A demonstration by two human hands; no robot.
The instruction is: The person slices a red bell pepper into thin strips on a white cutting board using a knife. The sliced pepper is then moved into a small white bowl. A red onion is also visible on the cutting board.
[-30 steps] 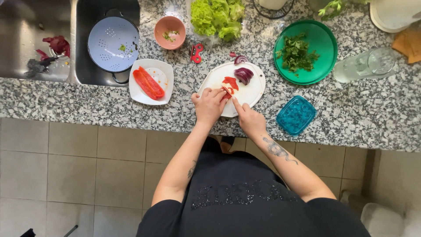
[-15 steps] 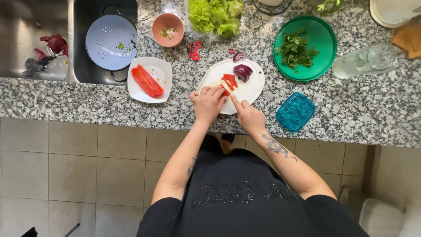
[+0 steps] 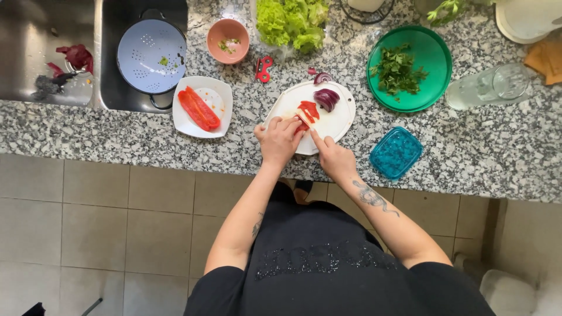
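One white cutting board point(image 3: 336, 126) lies on the speckled stone counter point(image 3: 497, 164), and on it sit one cut piece of red pepper point(image 3: 308, 111) and one chunk of purple onion point(image 3: 325, 98). A smaller bit of onion point(image 3: 322, 77) rests on the counter just past the board's far edge. To the left stands one square white plate point(image 3: 221, 93) with one long strip of red pepper point(image 3: 198, 109) on it. Beyond that are one pink bowl point(image 3: 228, 40), one pale blue colander point(image 3: 151, 55) in the sink point(image 3: 35, 35), one head of lettuce point(image 3: 291, 22), one green plate point(image 3: 433, 58) bearing chopped herbs point(image 3: 397, 70), one small blue container point(image 3: 396, 153), one clear glass point(image 3: 489, 88) lying on its side, and one small red tool point(image 3: 263, 68).

The pepper piece on the board is bright red, glossy, flat and roughly squared off, near the board's middle and just beside the onion chunk.

The left hand point(image 3: 280, 140) is curled, its fingertips pressing down on the near edge of the pepper piece. The right hand point(image 3: 332, 155) is closed around a handle, forefinger stretched forward toward the pepper; the tool itself is too hidden to make out.
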